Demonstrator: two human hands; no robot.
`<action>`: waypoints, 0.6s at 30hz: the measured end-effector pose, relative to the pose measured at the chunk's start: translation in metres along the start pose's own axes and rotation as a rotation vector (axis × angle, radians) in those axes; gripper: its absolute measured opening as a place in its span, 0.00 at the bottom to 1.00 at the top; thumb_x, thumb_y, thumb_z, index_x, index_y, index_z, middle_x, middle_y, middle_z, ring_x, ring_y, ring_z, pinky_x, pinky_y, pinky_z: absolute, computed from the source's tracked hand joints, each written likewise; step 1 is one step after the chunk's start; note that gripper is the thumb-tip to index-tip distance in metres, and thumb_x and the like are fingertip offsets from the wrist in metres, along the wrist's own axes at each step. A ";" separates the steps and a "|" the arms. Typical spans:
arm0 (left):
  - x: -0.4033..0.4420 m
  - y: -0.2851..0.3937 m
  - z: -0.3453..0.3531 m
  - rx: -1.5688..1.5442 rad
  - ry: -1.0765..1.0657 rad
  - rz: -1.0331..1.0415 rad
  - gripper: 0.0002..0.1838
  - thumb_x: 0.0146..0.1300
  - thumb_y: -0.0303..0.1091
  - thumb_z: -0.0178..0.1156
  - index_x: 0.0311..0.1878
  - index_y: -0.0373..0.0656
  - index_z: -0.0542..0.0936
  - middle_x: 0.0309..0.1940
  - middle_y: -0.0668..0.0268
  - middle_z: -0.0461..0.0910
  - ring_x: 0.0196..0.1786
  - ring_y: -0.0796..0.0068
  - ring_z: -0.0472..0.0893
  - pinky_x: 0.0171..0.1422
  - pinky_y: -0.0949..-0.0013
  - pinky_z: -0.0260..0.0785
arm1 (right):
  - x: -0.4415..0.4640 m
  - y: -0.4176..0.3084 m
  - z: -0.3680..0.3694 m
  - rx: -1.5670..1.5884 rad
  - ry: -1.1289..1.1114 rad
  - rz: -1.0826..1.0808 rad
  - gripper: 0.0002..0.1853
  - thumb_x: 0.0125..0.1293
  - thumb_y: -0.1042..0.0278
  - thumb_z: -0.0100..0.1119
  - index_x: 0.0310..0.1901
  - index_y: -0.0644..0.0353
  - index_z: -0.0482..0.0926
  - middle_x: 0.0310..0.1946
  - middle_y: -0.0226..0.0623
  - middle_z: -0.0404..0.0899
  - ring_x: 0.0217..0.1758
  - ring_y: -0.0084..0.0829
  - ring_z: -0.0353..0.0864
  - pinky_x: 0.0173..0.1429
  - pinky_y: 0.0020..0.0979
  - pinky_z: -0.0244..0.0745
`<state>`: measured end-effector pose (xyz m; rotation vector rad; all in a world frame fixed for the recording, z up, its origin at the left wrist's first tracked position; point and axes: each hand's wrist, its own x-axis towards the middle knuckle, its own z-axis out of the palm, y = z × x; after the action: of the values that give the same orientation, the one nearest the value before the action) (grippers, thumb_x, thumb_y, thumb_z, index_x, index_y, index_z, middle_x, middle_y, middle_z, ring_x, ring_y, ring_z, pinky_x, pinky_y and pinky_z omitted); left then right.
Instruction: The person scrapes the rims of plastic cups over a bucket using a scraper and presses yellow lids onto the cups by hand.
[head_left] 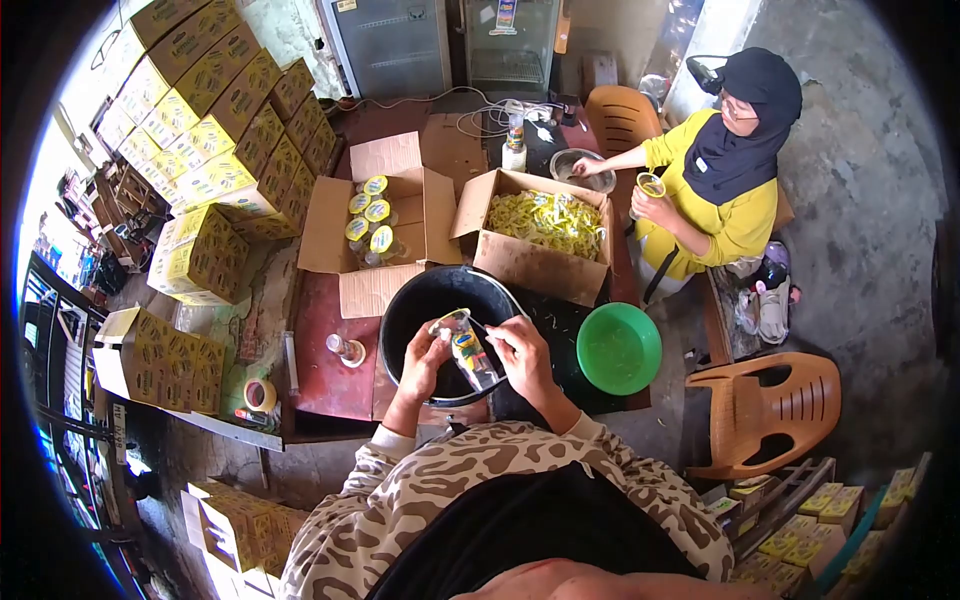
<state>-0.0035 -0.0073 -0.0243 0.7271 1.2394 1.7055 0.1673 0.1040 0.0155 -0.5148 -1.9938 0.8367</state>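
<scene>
Over the black bucket (pixel 400 310), my left hand (pixel 426 362) holds a tilted clear plastic jar (pixel 483 372) with a colourful blue, yellow and red label (pixel 466 345). My right hand (pixel 523 354) is at the jar's other side, thumb and fingers pinched together. A thin dark piece shows by those fingertips, too small to name. To the left, a small clear container (pixel 346 350) with a white rim stands on the red tabletop (pixel 318 385). On the right sits a green basin (pixel 620 349).
An open carton (pixel 437 215) holds several lidded jars (pixel 377 210); another carton (pixel 540 266) is full of yellow strips (pixel 550 225). Across the table a person in yellow (pixel 740 210) holds a cup (pixel 650 187), one hand at a metal bowl (pixel 583 170). Stacked boxes (pixel 200 130) stand left, an orange chair (pixel 765 415) right.
</scene>
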 end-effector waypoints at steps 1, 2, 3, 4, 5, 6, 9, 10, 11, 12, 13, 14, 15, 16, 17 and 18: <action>-0.002 0.005 0.005 -0.146 -0.014 -0.049 0.18 0.76 0.37 0.57 0.64 0.39 0.73 0.57 0.63 0.78 0.60 0.71 0.79 0.64 0.62 0.75 | 0.001 0.001 -0.001 -0.001 0.001 -0.002 0.10 0.61 0.81 0.67 0.44 0.61 0.83 0.33 0.41 0.79 0.37 0.40 0.83 0.41 0.37 0.77; 0.000 -0.007 -0.001 -0.164 -0.028 -0.041 0.18 0.78 0.38 0.53 0.65 0.39 0.73 0.55 0.62 0.80 0.57 0.68 0.82 0.63 0.61 0.77 | 0.003 0.003 -0.003 -0.005 0.026 -0.015 0.09 0.61 0.83 0.66 0.43 0.63 0.84 0.33 0.41 0.79 0.36 0.39 0.82 0.40 0.35 0.77; -0.002 -0.009 0.000 -0.163 -0.027 -0.045 0.18 0.78 0.38 0.53 0.65 0.39 0.73 0.55 0.62 0.80 0.57 0.68 0.82 0.63 0.61 0.77 | 0.003 0.004 -0.004 -0.009 0.051 -0.025 0.09 0.61 0.84 0.66 0.43 0.64 0.84 0.33 0.41 0.79 0.35 0.38 0.82 0.39 0.34 0.78; -0.002 -0.011 0.001 -0.238 -0.011 -0.051 0.19 0.79 0.38 0.51 0.64 0.36 0.72 0.56 0.58 0.80 0.58 0.67 0.82 0.64 0.59 0.77 | 0.005 0.006 -0.005 -0.023 0.115 -0.051 0.08 0.61 0.84 0.67 0.42 0.64 0.84 0.33 0.41 0.79 0.34 0.36 0.81 0.37 0.33 0.77; 0.000 -0.012 0.003 -0.314 0.005 -0.051 0.20 0.80 0.38 0.48 0.64 0.33 0.71 0.58 0.54 0.80 0.59 0.65 0.83 0.64 0.58 0.77 | 0.005 0.009 -0.007 -0.026 0.125 0.014 0.08 0.60 0.83 0.68 0.41 0.63 0.84 0.33 0.40 0.78 0.33 0.34 0.81 0.35 0.31 0.76; 0.002 -0.011 0.003 -0.268 -0.023 -0.025 0.23 0.80 0.41 0.48 0.67 0.33 0.69 0.57 0.51 0.81 0.56 0.63 0.84 0.62 0.56 0.79 | 0.006 0.010 -0.009 -0.040 0.134 0.048 0.07 0.61 0.81 0.68 0.40 0.61 0.83 0.32 0.39 0.78 0.34 0.38 0.80 0.37 0.34 0.75; 0.001 -0.011 -0.001 -0.397 -0.051 -0.091 0.24 0.80 0.43 0.48 0.66 0.33 0.69 0.53 0.48 0.82 0.51 0.60 0.87 0.59 0.56 0.82 | 0.006 0.012 -0.014 -0.069 0.134 0.082 0.07 0.60 0.78 0.68 0.40 0.59 0.83 0.32 0.37 0.78 0.37 0.41 0.80 0.41 0.38 0.75; -0.002 -0.013 0.004 -0.410 -0.043 0.005 0.23 0.80 0.45 0.48 0.63 0.34 0.72 0.50 0.46 0.83 0.47 0.58 0.88 0.56 0.56 0.84 | 0.005 0.008 -0.015 -0.129 0.120 0.051 0.07 0.60 0.78 0.68 0.39 0.58 0.83 0.32 0.37 0.78 0.37 0.41 0.79 0.41 0.38 0.75; -0.001 -0.013 0.002 -0.411 -0.038 0.011 0.23 0.80 0.45 0.48 0.63 0.34 0.72 0.50 0.46 0.83 0.47 0.58 0.88 0.56 0.56 0.84 | 0.005 0.007 -0.016 -0.189 0.105 0.017 0.07 0.59 0.78 0.68 0.39 0.57 0.83 0.33 0.36 0.78 0.38 0.40 0.79 0.42 0.38 0.75; 0.001 -0.012 0.001 -0.421 0.038 -0.072 0.21 0.81 0.45 0.45 0.59 0.34 0.73 0.49 0.46 0.84 0.46 0.57 0.88 0.55 0.55 0.84 | 0.003 0.006 -0.014 -0.186 0.100 0.012 0.07 0.59 0.78 0.68 0.39 0.57 0.83 0.33 0.36 0.78 0.38 0.40 0.79 0.42 0.38 0.75; 0.002 -0.012 0.001 -0.432 0.113 -0.155 0.21 0.82 0.45 0.42 0.56 0.35 0.74 0.47 0.46 0.84 0.45 0.56 0.88 0.54 0.54 0.84 | 0.001 0.006 -0.012 -0.205 0.083 -0.007 0.08 0.59 0.78 0.68 0.39 0.57 0.83 0.33 0.35 0.77 0.38 0.40 0.79 0.42 0.38 0.75; 0.002 -0.012 0.001 -0.458 0.132 -0.146 0.20 0.82 0.44 0.42 0.52 0.35 0.74 0.46 0.46 0.84 0.44 0.56 0.88 0.53 0.54 0.85 | 0.000 0.007 -0.010 -0.224 0.066 -0.026 0.08 0.58 0.78 0.68 0.39 0.56 0.84 0.33 0.35 0.77 0.39 0.39 0.79 0.43 0.39 0.75; 0.001 -0.012 0.002 -0.461 0.141 -0.144 0.20 0.82 0.44 0.42 0.52 0.35 0.74 0.46 0.46 0.84 0.44 0.56 0.88 0.53 0.54 0.85 | -0.001 0.007 -0.008 -0.220 0.058 -0.028 0.08 0.58 0.78 0.68 0.39 0.56 0.84 0.33 0.35 0.77 0.39 0.39 0.79 0.43 0.39 0.75; 0.002 -0.011 0.002 -0.472 0.153 -0.141 0.20 0.82 0.44 0.42 0.51 0.35 0.74 0.45 0.46 0.84 0.44 0.56 0.88 0.53 0.54 0.85 | -0.001 0.007 -0.007 -0.237 0.053 -0.038 0.08 0.58 0.78 0.68 0.39 0.57 0.84 0.33 0.35 0.78 0.38 0.39 0.80 0.42 0.38 0.76; 0.001 -0.010 0.002 -0.482 0.166 -0.140 0.20 0.82 0.44 0.41 0.51 0.34 0.74 0.45 0.47 0.84 0.44 0.56 0.88 0.53 0.54 0.85 | -0.001 0.007 -0.005 -0.252 0.047 -0.047 0.07 0.59 0.79 0.68 0.39 0.57 0.85 0.33 0.35 0.79 0.37 0.38 0.80 0.42 0.38 0.76; 0.001 -0.011 0.002 -0.498 0.161 -0.132 0.20 0.82 0.43 0.41 0.52 0.34 0.74 0.44 0.47 0.84 0.43 0.56 0.88 0.53 0.54 0.85 | -0.001 0.007 -0.004 -0.247 0.039 -0.050 0.07 0.59 0.79 0.68 0.39 0.57 0.85 0.33 0.35 0.79 0.37 0.38 0.80 0.42 0.38 0.76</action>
<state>0.0012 -0.0045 -0.0340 0.2098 0.8849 1.8836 0.1714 0.1096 0.0109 -0.6144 -2.0770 0.5477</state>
